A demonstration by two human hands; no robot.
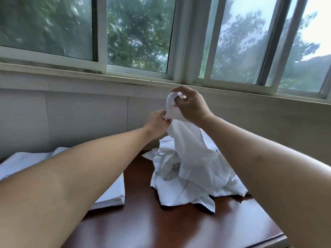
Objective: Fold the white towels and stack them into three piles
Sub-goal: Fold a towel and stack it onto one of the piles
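Both hands are raised above the far side of the desk point(179, 228), holding one white towel point(189, 140) up in front of the wall below the window point(139, 34). The right hand point(192, 106), at about one o'clock from the centre of the view, pinches the towel's top corner between thumb and fingertips, the cloth bunched over the fingers. The left hand point(157, 122), just below it and toward nine o'clock, pinches the same towel's edge a little lower, so the two hands sit close together, almost touching. From them the towel hangs down, its lower part draping onto a crumpled heap of unfolded white towels point(179, 176) that lies on the dark red-brown desk at about five o'clock from the hands. At eight o'clock from the heap, well apart from it, a flat stack of folded white towels point(114, 194) rests near the desk's left side, largely hidden behind the left forearm; how many piles lie there cannot be told. Beyond the window glass, green trees point(138, 42) show.
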